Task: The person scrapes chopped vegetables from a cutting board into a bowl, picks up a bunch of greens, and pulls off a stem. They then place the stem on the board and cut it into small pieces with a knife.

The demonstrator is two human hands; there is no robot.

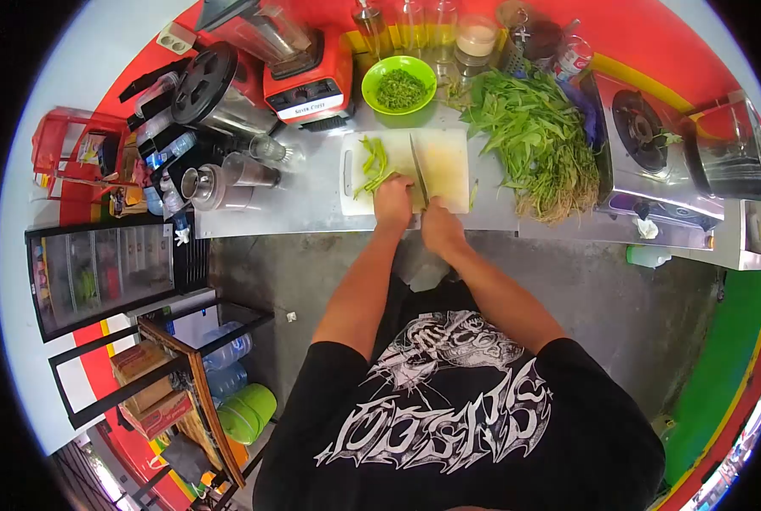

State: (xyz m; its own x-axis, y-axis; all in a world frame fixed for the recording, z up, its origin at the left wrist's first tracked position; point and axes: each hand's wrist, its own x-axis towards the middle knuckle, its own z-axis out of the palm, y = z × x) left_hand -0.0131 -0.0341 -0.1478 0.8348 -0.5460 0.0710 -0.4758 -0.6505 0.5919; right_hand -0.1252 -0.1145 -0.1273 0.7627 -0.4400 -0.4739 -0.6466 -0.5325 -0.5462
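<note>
A white cutting board (450, 149) lies on the metal counter in front of me. My right hand (442, 226) is wrapped around the handle of a kitchen knife (419, 167), whose blade points away from me across the board. Just left of the blade, my left hand (392, 203) has its fingers curled down onto the near end of some green stems (372, 160). Beyond the board stands a lime-green bowl (408, 117) holding chopped greens (398, 89). To the right is a big bunch of leafy greens (534, 128) with its roots toward me.
A red blender base (314, 89) and glass jars (476, 38) line the back. Blender jugs (206, 89) and shakers (227, 183) crowd the left. A gas stove (640, 136) with a metal pot (732, 153) is at right. The counter's front edge (346, 231) runs before me.
</note>
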